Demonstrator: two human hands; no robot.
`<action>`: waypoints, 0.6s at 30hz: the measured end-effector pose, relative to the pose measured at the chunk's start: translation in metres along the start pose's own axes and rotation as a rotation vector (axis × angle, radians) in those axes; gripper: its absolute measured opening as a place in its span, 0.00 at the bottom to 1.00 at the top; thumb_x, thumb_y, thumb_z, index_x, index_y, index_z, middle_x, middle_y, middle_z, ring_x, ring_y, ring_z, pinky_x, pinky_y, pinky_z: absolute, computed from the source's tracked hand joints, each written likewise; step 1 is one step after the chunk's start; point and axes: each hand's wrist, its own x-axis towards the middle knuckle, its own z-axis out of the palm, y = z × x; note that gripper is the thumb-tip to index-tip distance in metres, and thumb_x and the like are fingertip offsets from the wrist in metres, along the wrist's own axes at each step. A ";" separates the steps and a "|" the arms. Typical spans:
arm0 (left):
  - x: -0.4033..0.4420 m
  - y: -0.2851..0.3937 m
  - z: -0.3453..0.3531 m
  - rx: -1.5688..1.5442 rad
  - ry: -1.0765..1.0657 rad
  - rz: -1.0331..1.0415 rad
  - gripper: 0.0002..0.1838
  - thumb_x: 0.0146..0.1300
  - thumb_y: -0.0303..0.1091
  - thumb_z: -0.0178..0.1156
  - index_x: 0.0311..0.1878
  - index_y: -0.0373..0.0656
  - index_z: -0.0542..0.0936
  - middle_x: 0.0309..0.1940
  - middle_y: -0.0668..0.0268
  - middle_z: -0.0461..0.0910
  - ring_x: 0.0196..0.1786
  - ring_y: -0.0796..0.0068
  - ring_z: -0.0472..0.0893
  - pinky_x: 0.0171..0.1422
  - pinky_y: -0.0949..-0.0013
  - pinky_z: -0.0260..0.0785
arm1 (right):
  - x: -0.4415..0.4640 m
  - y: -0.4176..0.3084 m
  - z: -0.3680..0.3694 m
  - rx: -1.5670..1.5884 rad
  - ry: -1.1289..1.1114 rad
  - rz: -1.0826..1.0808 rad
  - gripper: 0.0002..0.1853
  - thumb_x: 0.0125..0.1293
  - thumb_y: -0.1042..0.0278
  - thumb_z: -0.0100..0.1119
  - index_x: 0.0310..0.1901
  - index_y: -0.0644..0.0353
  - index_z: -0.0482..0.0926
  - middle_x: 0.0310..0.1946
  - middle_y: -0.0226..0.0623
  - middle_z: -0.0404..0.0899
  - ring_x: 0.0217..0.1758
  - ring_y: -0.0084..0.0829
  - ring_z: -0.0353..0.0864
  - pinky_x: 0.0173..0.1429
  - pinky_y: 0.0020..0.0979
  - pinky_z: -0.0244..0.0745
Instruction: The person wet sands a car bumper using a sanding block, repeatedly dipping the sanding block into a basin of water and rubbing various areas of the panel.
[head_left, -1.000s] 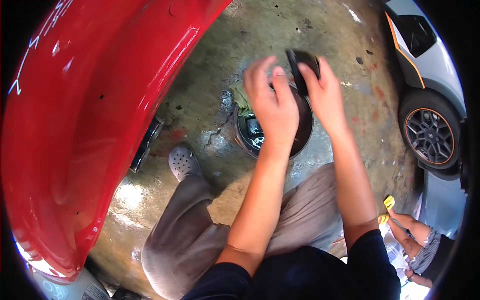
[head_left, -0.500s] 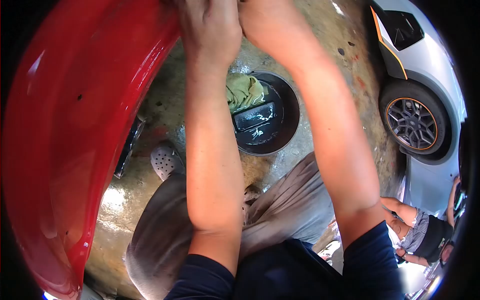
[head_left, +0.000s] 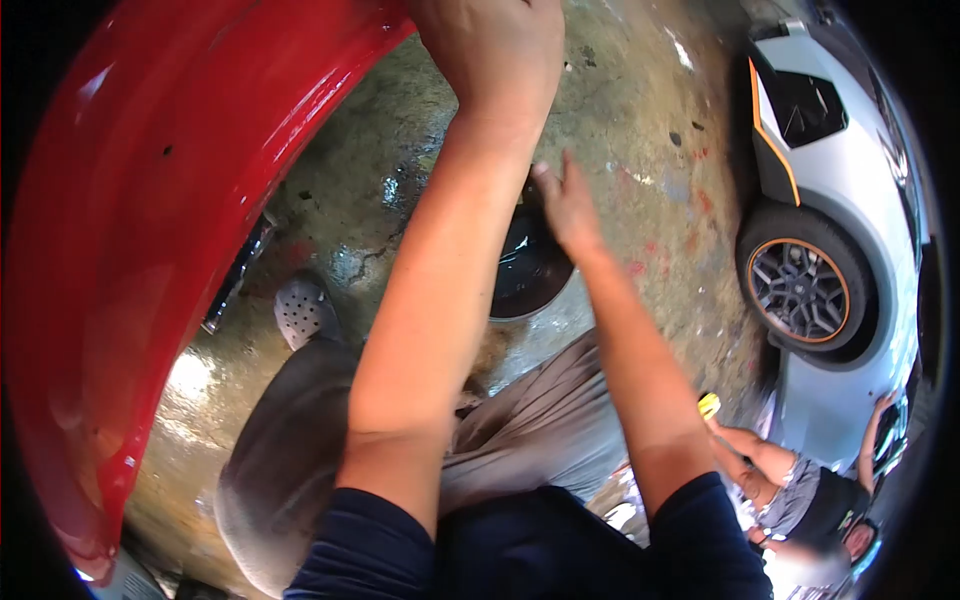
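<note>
My left hand [head_left: 492, 45] is at the top edge of the view, near the glossy red car panel [head_left: 200, 180]. Its fingers run out of the frame, so whatever they hold is hidden. Lower down, my right hand [head_left: 570, 210] is over the far right rim of a dark round basin [head_left: 540, 285], thumb and fingers apart, with nothing seen in it. Liquid glints inside the basin. My left forearm covers much of the basin, and no cloth shows in it now.
The wet, stained concrete floor [head_left: 640, 130] lies below. On the right stands a silver car [head_left: 840, 200] with an orange-rimmed wheel [head_left: 798, 290]. Another person [head_left: 820, 500] is at the lower right beside it. My grey clog [head_left: 305, 312] is under the red panel.
My right hand has come away from beside the left hand and dropped to the basin. My left hand has shifted right, its forearm now covering the basin's left part. The view has turned slightly.
</note>
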 end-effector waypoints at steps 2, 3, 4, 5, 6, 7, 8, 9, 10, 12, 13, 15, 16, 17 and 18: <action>0.000 -0.009 -0.004 -0.018 -0.027 0.080 0.32 0.61 0.30 0.65 0.69 0.35 0.72 0.68 0.45 0.71 0.69 0.40 0.70 0.75 0.44 0.60 | -0.004 -0.027 -0.010 -0.108 -0.038 0.070 0.49 0.72 0.34 0.56 0.78 0.69 0.58 0.74 0.64 0.65 0.75 0.57 0.69 0.77 0.46 0.67; 0.000 -0.010 -0.005 -0.028 -0.041 0.120 0.32 0.62 0.30 0.65 0.70 0.36 0.72 0.68 0.46 0.71 0.69 0.40 0.70 0.75 0.44 0.61 | 0.000 -0.027 -0.012 -0.079 -0.081 0.078 0.49 0.71 0.35 0.57 0.78 0.70 0.58 0.74 0.64 0.65 0.76 0.57 0.69 0.77 0.45 0.66; -0.001 -0.006 -0.003 0.006 -0.016 0.105 0.32 0.62 0.30 0.66 0.70 0.37 0.72 0.68 0.46 0.71 0.69 0.41 0.70 0.75 0.44 0.60 | 0.002 -0.026 -0.016 -0.047 -0.122 0.097 0.49 0.71 0.35 0.59 0.78 0.70 0.59 0.74 0.64 0.66 0.76 0.57 0.69 0.77 0.45 0.66; -0.005 0.000 -0.001 0.038 0.001 0.091 0.32 0.63 0.31 0.66 0.71 0.38 0.71 0.69 0.47 0.71 0.70 0.42 0.70 0.76 0.44 0.60 | 0.000 -0.022 -0.017 -0.040 -0.124 0.082 0.50 0.70 0.35 0.59 0.78 0.70 0.59 0.74 0.64 0.66 0.76 0.57 0.69 0.77 0.45 0.66; -0.005 0.007 -0.001 0.073 0.023 0.083 0.32 0.63 0.31 0.66 0.71 0.40 0.71 0.69 0.48 0.71 0.70 0.42 0.70 0.76 0.43 0.59 | 0.001 -0.020 -0.016 -0.028 -0.125 0.059 0.50 0.70 0.35 0.60 0.78 0.71 0.59 0.74 0.64 0.67 0.76 0.57 0.69 0.77 0.45 0.66; -0.004 0.012 -0.002 0.089 0.012 0.062 0.33 0.64 0.31 0.66 0.72 0.40 0.70 0.69 0.48 0.71 0.71 0.44 0.70 0.77 0.43 0.58 | 0.003 -0.019 -0.014 -0.009 -0.126 0.036 0.51 0.69 0.35 0.61 0.78 0.71 0.59 0.73 0.64 0.67 0.76 0.57 0.69 0.77 0.45 0.66; -0.004 0.016 -0.003 0.106 0.001 0.041 0.33 0.64 0.31 0.65 0.73 0.41 0.69 0.70 0.49 0.71 0.71 0.45 0.69 0.77 0.42 0.58 | 0.006 -0.017 -0.012 -0.010 -0.135 0.039 0.51 0.69 0.35 0.61 0.78 0.71 0.58 0.73 0.64 0.67 0.76 0.57 0.69 0.78 0.44 0.66; -0.002 0.014 -0.001 0.104 0.009 0.049 0.33 0.65 0.31 0.65 0.73 0.41 0.69 0.70 0.50 0.71 0.72 0.45 0.69 0.78 0.42 0.57 | 0.005 -0.018 -0.013 -0.009 -0.142 0.049 0.51 0.69 0.35 0.61 0.78 0.71 0.58 0.73 0.64 0.67 0.76 0.57 0.69 0.78 0.44 0.65; -0.003 0.013 0.000 0.100 0.013 0.054 0.33 0.65 0.31 0.64 0.73 0.41 0.68 0.70 0.50 0.71 0.72 0.46 0.69 0.78 0.42 0.57 | 0.004 -0.019 -0.014 -0.008 -0.149 0.065 0.51 0.69 0.35 0.61 0.78 0.72 0.58 0.73 0.64 0.67 0.76 0.57 0.69 0.78 0.44 0.65; -0.009 0.003 -0.002 0.105 -0.010 0.090 0.28 0.68 0.29 0.59 0.72 0.38 0.71 0.69 0.51 0.74 0.71 0.47 0.71 0.77 0.46 0.60 | 0.005 -0.022 -0.015 -0.036 -0.137 0.064 0.51 0.69 0.35 0.61 0.78 0.71 0.59 0.72 0.63 0.69 0.75 0.56 0.70 0.77 0.44 0.66; -0.016 -0.007 -0.002 0.029 -0.012 0.078 0.27 0.69 0.28 0.58 0.72 0.37 0.72 0.69 0.51 0.75 0.71 0.48 0.72 0.77 0.48 0.60 | 0.003 -0.024 -0.015 -0.049 -0.132 0.067 0.51 0.68 0.35 0.62 0.77 0.70 0.59 0.72 0.63 0.69 0.75 0.55 0.70 0.77 0.44 0.66; -0.026 -0.018 -0.006 -0.047 0.006 0.046 0.25 0.71 0.27 0.55 0.71 0.36 0.74 0.67 0.50 0.78 0.69 0.46 0.74 0.76 0.51 0.63 | 0.003 -0.028 -0.014 -0.076 -0.114 0.082 0.48 0.69 0.38 0.62 0.77 0.67 0.61 0.71 0.60 0.72 0.74 0.53 0.73 0.75 0.43 0.68; -0.027 -0.020 -0.008 -0.061 0.002 0.048 0.25 0.71 0.27 0.55 0.71 0.36 0.74 0.67 0.50 0.78 0.69 0.46 0.74 0.76 0.51 0.63 | 0.001 -0.028 -0.014 -0.091 -0.107 0.091 0.46 0.69 0.39 0.63 0.77 0.66 0.62 0.71 0.58 0.73 0.73 0.52 0.74 0.74 0.42 0.69; -0.028 -0.023 -0.009 -0.076 -0.004 0.048 0.25 0.71 0.27 0.55 0.71 0.36 0.73 0.67 0.50 0.78 0.69 0.46 0.74 0.76 0.50 0.63 | -0.001 -0.028 -0.015 -0.092 -0.100 0.093 0.46 0.69 0.39 0.63 0.77 0.65 0.63 0.70 0.57 0.74 0.73 0.52 0.74 0.74 0.42 0.70; -0.024 -0.020 -0.012 -0.092 -0.009 0.052 0.26 0.71 0.27 0.55 0.72 0.37 0.73 0.67 0.50 0.78 0.69 0.45 0.74 0.76 0.50 0.63 | -0.001 -0.028 -0.015 -0.092 -0.092 0.092 0.46 0.69 0.39 0.63 0.77 0.65 0.63 0.70 0.57 0.74 0.73 0.51 0.75 0.74 0.42 0.70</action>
